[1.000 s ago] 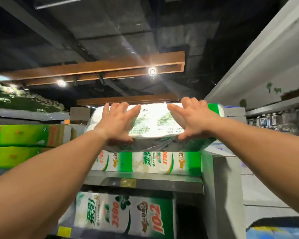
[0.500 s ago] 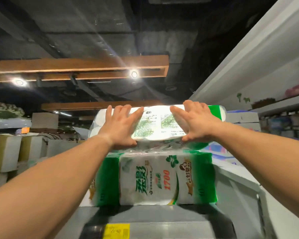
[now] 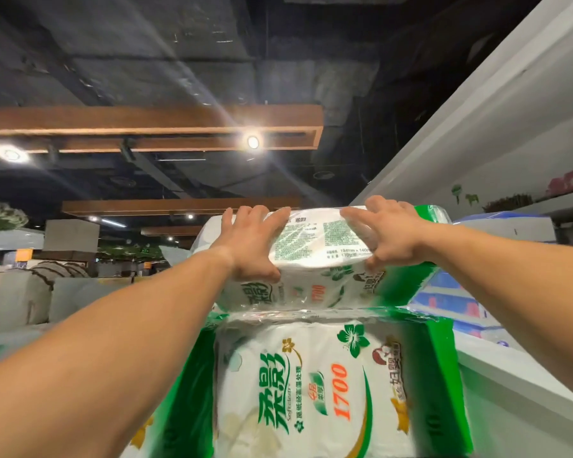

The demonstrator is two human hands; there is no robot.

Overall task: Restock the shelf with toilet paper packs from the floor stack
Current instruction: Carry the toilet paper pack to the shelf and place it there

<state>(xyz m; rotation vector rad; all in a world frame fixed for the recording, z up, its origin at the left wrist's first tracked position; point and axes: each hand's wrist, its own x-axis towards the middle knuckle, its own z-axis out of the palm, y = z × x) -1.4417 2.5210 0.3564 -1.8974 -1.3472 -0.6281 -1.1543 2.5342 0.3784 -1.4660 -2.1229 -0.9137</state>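
A green and white toilet paper pack (image 3: 321,256) lies on top of another pack of the same kind (image 3: 331,388), high up at arm's reach. My left hand (image 3: 250,242) presses its near left face with straight fingers and the thumb under its lower edge. My right hand (image 3: 387,236) presses the near right face the same way, fingers spread over the top edge. The lower pack fills the bottom middle of the view and hides the shelf under it.
A blue and white pack (image 3: 457,302) lies to the right of the stack, beside a white shelf side (image 3: 523,391). Cardboard boxes (image 3: 14,299) stand at the left. A dark ceiling with wooden light frames (image 3: 153,127) is overhead.
The view has risen and come closer, so the lower pack now fills the bottom and the shelf edge has dropped out of sight. Both hands stay flat on the top pack.
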